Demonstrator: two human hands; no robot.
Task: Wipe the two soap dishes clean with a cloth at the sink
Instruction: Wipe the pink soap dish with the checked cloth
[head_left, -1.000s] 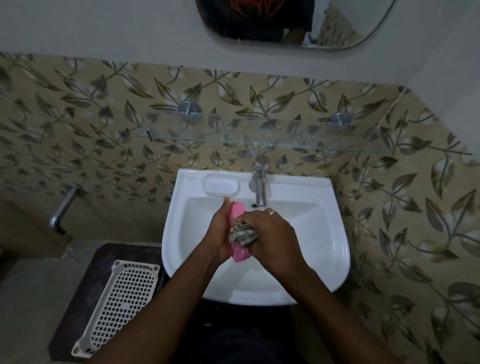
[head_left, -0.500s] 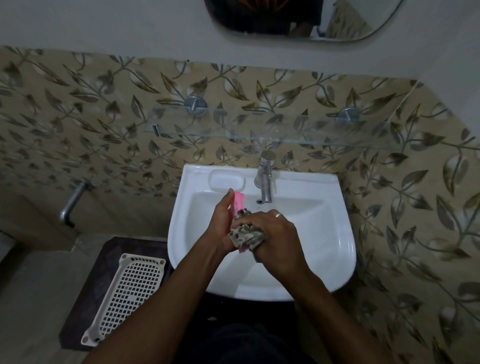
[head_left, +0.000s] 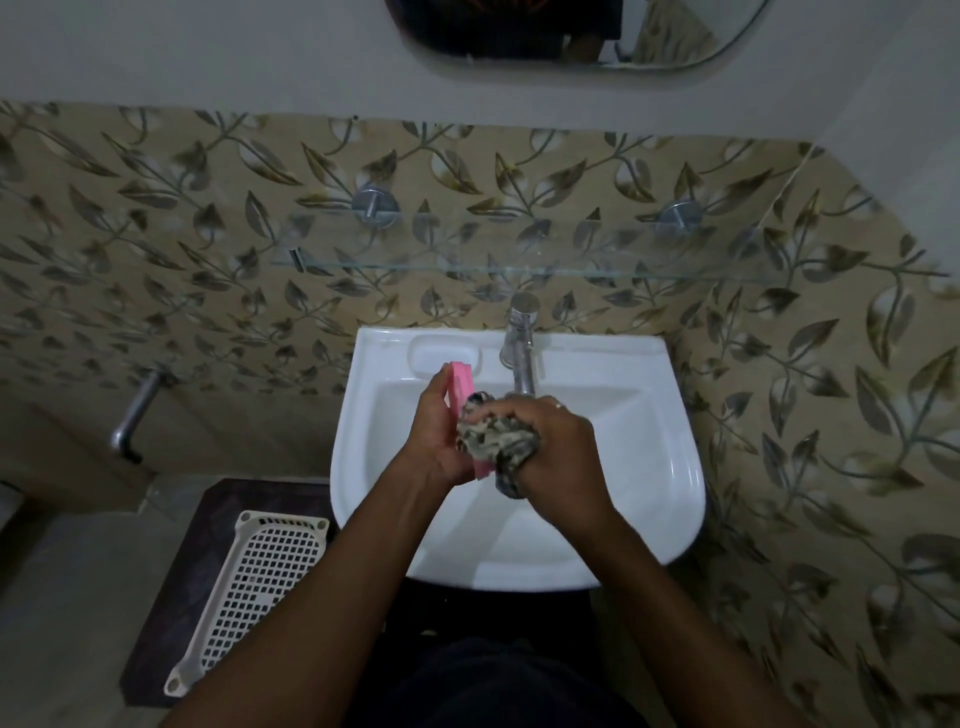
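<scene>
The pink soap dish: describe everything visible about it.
The pink soap dish looks like smooth plastic, oblong, held on edge above the white basin. The left hand grips its left side. The right hand presses a bunched mottled grey cloth against its face, hiding the middle; both ends show.

I have only the one head view, worn high and tipped steeply forward and down over the white sink (head_left: 670, 467), which sits centre frame with both forearms reaching in from the bottom edge. It faces the leaf-patterned wall (head_left: 156, 249) square on, close enough that the mirror (head_left: 571, 31) is cut off at the top. The wide lens bows the glass shelf (head_left: 519, 267) and takes in the floor at lower left.
</scene>
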